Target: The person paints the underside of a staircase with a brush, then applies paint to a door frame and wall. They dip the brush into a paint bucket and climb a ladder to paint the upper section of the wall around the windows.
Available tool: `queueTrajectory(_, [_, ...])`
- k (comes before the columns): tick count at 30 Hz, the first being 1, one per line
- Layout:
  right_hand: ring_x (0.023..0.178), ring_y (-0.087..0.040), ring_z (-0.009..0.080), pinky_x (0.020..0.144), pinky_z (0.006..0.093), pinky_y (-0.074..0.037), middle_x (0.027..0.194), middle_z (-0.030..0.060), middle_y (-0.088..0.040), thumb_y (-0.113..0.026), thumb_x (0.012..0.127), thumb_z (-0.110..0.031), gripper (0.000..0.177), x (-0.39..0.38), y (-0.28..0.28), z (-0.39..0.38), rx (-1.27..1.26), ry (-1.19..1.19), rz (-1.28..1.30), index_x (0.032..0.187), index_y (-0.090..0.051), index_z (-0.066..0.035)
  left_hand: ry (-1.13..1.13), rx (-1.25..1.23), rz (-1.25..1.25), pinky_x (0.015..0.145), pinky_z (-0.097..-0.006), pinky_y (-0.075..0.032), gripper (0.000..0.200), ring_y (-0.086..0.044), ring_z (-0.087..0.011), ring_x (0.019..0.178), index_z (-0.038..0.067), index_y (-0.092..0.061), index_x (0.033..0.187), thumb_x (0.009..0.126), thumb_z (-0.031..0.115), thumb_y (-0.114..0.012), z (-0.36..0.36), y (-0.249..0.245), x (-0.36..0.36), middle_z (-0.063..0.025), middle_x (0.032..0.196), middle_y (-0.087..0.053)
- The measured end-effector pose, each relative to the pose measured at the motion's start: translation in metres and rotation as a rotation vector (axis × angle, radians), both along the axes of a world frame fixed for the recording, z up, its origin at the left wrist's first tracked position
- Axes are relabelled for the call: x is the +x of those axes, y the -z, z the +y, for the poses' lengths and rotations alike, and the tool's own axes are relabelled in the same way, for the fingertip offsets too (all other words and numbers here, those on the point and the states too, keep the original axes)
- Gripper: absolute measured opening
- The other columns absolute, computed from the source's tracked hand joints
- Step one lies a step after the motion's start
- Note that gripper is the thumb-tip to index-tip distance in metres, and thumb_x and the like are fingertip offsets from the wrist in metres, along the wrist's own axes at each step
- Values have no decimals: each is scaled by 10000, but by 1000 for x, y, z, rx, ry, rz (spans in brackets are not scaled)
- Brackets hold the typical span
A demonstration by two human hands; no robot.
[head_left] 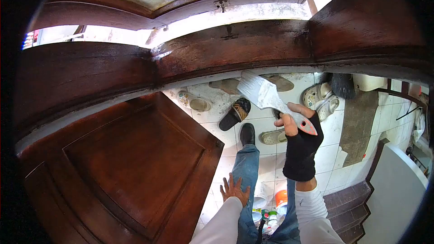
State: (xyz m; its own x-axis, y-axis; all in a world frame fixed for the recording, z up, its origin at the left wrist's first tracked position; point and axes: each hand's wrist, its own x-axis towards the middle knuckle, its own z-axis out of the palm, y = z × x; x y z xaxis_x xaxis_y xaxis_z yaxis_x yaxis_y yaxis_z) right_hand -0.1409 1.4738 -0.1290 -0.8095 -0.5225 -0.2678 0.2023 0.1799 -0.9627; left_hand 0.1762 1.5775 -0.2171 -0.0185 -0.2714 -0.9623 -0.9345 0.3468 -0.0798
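My right hand (302,142), in a black fingerless glove, grips a wide paintbrush (267,94) by its handle. White paint coats the brush head, and the handle end is grey with a red outline and a hole. The bristle tip overlaps the pale lower edge (271,71) of a dark brown wooden beam (235,47) in this view. Bare and with fingers spread, my left hand (235,190) rests on the left leg of my blue jeans (245,165).
A brown panelled door (135,162) stands at the left. Below, on white tiles, lie a black slipper (235,115), pale clogs (194,102) and other shoes. Paint containers, including an orange-and-white bucket (281,197), sit between my legs. Brown steps (348,205) are at the right.
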Motion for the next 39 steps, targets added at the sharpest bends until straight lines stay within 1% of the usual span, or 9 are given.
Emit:
queueTrajectory(3, [841, -768, 174, 742, 286, -583, 929, 126, -772, -746, 990, -98, 314, -5, -8, 3, 16, 28, -33, 1246, -647, 53, 5, 3, -3, 1341, -569, -78, 754, -31, -360, 1672, 273, -388, 1680, 1033, 645, -497, 1, 1, 0, -85, 1822, -43])
queueTrajectory(5, [825, -759, 204, 790, 311, -583, 912, 164, -767, -729, 978, -100, 339, -8, -12, 3, 49, 66, -42, 1252, -638, 77, 11, 5, -8, 1341, -568, -77, 754, -27, -359, 1673, 277, -387, 1680, 1034, 649, -495, 0, -1, -2, -84, 1822, -41])
queueTrajectory(15, [807, -758, 201, 789, 304, -578, 848, 145, -768, -701, 988, -97, 321, -24, -8, 20, 72, 86, 23, 1254, -638, 71, 58, 34, -52, 1344, -553, -58, 748, -15, -355, 1674, 291, -319, 1707, 1056, 636, -452, -1, -4, -12, -76, 1824, -2])
queueTrajectory(21, [792, -747, 190, 788, 298, -574, 844, 135, -768, -715, 986, -101, 312, -35, -11, 28, 77, 106, 28, 1245, -642, 58, 32, 30, -40, 1344, -551, -54, 756, -14, -355, 1674, 282, -357, 1694, 1044, 650, -471, -2, -5, -15, -81, 1824, -9])
queueTrajectory(23, [828, -771, 185, 715, 290, -590, 932, 129, -769, -747, 984, -81, 294, -39, -9, 32, 38, 129, 32, 1222, -669, 72, 43, 31, -36, 1344, -558, -59, 755, -12, -361, 1673, 283, -346, 1697, 1045, 641, -471, -2, -5, -15, -83, 1822, -17])
queueTrajectory(24, [828, -771, 185, 715, 290, -590, 932, 129, -769, -747, 984, -81, 294, -42, -8, 35, 40, 129, 33, 1222, -669, 72, 52, 30, -33, 1344, -564, -64, 754, -10, -367, 1672, 284, -335, 1701, 1045, 631, -470, -2, -5, -15, -84, 1821, -24])
queueTrajectory(31, [822, -757, 179, 736, 293, -590, 917, 133, -765, -748, 985, -69, 289, -56, -12, 46, 93, 105, 135, 1227, -674, 72, 15, 32, -37, 1346, -558, -57, 748, -10, -360, 1673, 286, -350, 1695, 1041, 627, -477, -2, -7, -17, -84, 1821, -31])
queueTrajectory(33, [804, -740, 165, 754, 298, -585, 898, 135, -769, -745, 983, -66, 285, -59, -14, 48, 104, 159, 94, 1225, -673, 66, 54, 8, -26, 1343, -556, -49, 773, -6, -354, 1674, 281, -368, 1688, 1030, 669, -486, 2, -3, -12, -88, 1823, -19])
queueTrajectory(39, [803, -728, 152, 789, 294, -573, 849, 124, -773, -752, 975, -80, 306, -68, -12, 58, 115, 197, 162, 1232, -660, 57, 28, -6, -13, 1346, -561, -54, 753, -14, -361, 1672, 283, -384, 1680, 1025, 637, -497, 6, -2, -10, -91, 1820, -43])
